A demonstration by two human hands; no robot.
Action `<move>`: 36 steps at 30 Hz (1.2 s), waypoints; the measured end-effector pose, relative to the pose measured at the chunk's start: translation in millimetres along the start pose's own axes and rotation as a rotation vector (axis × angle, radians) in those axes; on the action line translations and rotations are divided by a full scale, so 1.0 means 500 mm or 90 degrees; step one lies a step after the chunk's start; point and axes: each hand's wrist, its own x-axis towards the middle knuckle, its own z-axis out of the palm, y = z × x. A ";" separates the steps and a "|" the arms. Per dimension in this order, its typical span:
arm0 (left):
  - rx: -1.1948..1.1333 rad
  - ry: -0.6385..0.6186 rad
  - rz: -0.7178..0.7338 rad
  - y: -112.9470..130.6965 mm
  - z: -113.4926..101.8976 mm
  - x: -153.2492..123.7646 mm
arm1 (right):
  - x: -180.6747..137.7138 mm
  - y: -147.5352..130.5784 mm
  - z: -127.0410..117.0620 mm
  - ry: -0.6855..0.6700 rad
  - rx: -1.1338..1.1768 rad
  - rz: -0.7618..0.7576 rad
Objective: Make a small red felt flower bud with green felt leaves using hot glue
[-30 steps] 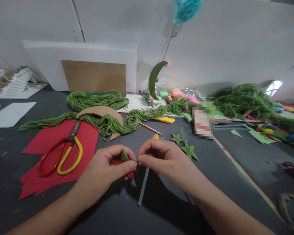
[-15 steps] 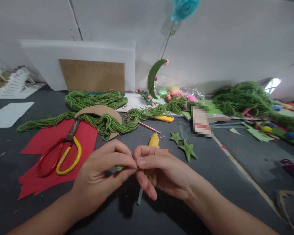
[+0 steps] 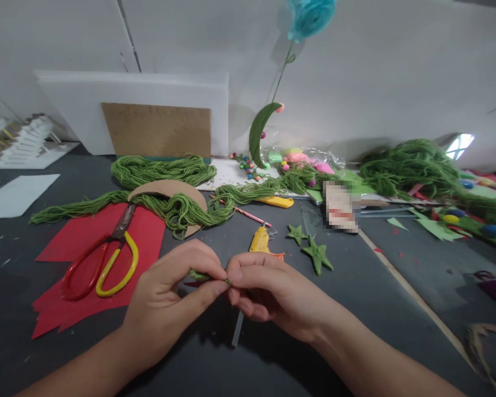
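My left hand (image 3: 177,295) and my right hand (image 3: 268,292) meet fingertip to fingertip over the dark table. Pinched between my left thumb and fingers is a small green yarn-wrapped piece (image 3: 199,276), mostly hidden, with a dark red bit under it. The right thumb and forefinger close on its right tip. Behind my right hand lies a yellow glue gun (image 3: 259,240); a clear glue stick (image 3: 237,330) shows below the fingers. Two green yarn-covered stars, a larger one (image 3: 317,256) and a smaller one (image 3: 296,234), lie just right of the glue gun.
Red-and-yellow-handled scissors (image 3: 116,236) rest on red paper (image 3: 149,223) at left. Green yarn (image 3: 165,170) and a cardboard piece (image 3: 194,193) lie behind. A yellow cutter (image 3: 279,202) and pencil (image 3: 252,215) are beyond the glue gun. A green crescent (image 3: 256,135) hangs at the back.
My right fingers have curled in under the hand. The left hand's grip has shifted slightly, and more of the green piece shows. The view has moved a little.
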 end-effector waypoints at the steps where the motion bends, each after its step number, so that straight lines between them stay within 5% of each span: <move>1: 0.003 0.015 0.001 -0.001 0.002 0.000 | 0.001 0.001 0.000 -0.006 -0.001 -0.002; 12: 0.020 0.015 0.026 0.006 0.000 0.000 | 0.005 0.008 -0.001 -0.019 0.024 0.008; 20: -0.247 0.060 -0.225 -0.002 0.009 0.009 | -0.002 -0.007 0.005 0.084 -0.267 -0.044; 25: -0.414 0.100 -0.424 0.001 0.012 0.017 | -0.005 -0.009 0.013 0.147 -0.602 -0.193; 30: -0.474 0.127 -0.472 0.002 0.010 0.020 | -0.011 0.011 0.019 0.163 -0.853 -0.341; 33: -0.510 0.110 -0.497 0.001 0.009 0.021 | -0.012 0.019 0.020 0.155 -0.881 -0.381; 36: -0.490 0.094 -0.508 -0.002 0.009 0.021 | -0.006 0.019 0.022 0.185 -0.704 -0.345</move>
